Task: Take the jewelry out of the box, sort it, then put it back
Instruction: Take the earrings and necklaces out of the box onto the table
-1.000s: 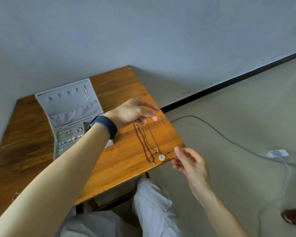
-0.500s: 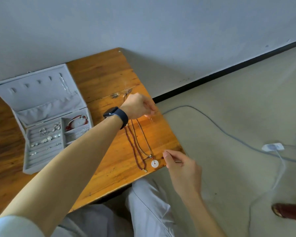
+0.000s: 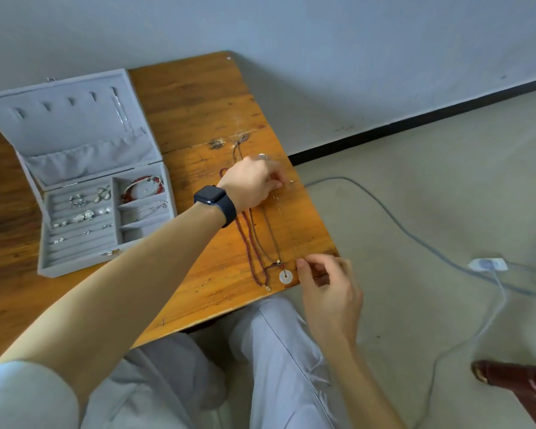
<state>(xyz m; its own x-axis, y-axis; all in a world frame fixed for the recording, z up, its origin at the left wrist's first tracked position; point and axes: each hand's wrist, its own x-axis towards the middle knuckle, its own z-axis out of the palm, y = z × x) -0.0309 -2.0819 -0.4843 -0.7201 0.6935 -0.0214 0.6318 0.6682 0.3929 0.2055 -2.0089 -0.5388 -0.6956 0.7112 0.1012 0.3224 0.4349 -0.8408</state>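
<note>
Right of open box, you hold fine chain, barely visible, taut beside laid-out necklaces. Curled fingers of left hand pinch far end, right hand near end. Lower both ends together; keep chain straight, clear of neighbours.

We see a wooden table bearing an open grey jewelry box on its left. Near its right edge lie a red bead necklace, a cord necklace with a white disc pendant, and a thin chain, side by side.
</note>
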